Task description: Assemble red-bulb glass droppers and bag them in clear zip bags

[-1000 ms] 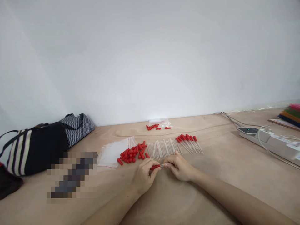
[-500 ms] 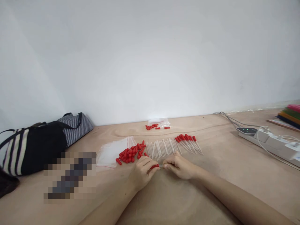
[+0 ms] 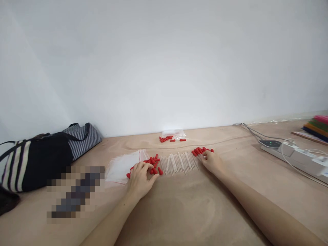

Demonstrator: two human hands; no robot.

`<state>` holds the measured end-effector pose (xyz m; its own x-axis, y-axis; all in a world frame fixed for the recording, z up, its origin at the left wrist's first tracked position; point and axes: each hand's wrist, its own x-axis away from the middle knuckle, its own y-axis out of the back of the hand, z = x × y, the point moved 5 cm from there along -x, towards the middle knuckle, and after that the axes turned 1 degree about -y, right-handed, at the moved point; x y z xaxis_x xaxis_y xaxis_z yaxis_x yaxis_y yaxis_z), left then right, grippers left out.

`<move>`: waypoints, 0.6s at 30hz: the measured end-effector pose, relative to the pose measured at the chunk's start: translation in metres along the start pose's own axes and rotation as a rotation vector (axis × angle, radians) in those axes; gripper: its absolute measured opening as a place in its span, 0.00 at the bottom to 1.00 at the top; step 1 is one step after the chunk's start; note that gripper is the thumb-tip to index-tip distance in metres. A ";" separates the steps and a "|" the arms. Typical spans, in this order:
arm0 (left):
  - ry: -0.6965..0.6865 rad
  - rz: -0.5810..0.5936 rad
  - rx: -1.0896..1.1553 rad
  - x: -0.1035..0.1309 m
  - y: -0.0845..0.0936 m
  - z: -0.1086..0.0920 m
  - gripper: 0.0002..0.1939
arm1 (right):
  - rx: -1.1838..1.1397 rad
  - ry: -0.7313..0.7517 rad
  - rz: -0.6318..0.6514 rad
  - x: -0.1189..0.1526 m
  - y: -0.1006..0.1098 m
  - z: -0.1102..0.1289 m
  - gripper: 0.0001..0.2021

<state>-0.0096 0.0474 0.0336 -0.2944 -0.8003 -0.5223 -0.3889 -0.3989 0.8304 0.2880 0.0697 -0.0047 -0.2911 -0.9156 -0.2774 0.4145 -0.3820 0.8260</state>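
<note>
My left hand (image 3: 140,180) reaches over the pile of red rubber bulbs (image 3: 153,161), its thumb and fingers apart; no bulb shows between them. At the right end of the row, my right hand (image 3: 214,163) is closed at the capped droppers (image 3: 198,150), fingertips pinched together. What those fingertips hold is too small and covered to make out. Between my hands lies a row of clear thin tubes (image 3: 178,162). The bulb pile partly overlaps a clear plastic bag (image 3: 121,167) on the left.
Farther back are more red bulbs (image 3: 166,138) beside a small plastic bag (image 3: 174,132). A black and striped bag (image 3: 51,159) and a blurred dark object lie left. At right are a white power strip (image 3: 297,155), cables and a colourful stack (image 3: 317,127).
My hands have moved apart from the red bulb and tube they held together. The left one went left to the bulb pile, the right one up and right to the capped droppers.
</note>
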 end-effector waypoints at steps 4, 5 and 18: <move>-0.070 0.053 0.003 0.001 -0.005 -0.003 0.11 | 0.150 -0.051 -0.003 0.003 0.001 0.003 0.12; -0.097 0.058 0.002 0.001 -0.007 -0.005 0.11 | 0.175 -0.059 -0.001 0.004 0.002 0.004 0.13; -0.295 0.105 -0.080 -0.004 -0.021 -0.018 0.05 | 0.221 0.137 -0.065 0.010 -0.004 0.028 0.12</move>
<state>0.0158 0.0514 0.0215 -0.5744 -0.6791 -0.4569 -0.2769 -0.3641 0.8892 0.2593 0.0659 0.0031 -0.1856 -0.9043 -0.3845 0.1960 -0.4175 0.8873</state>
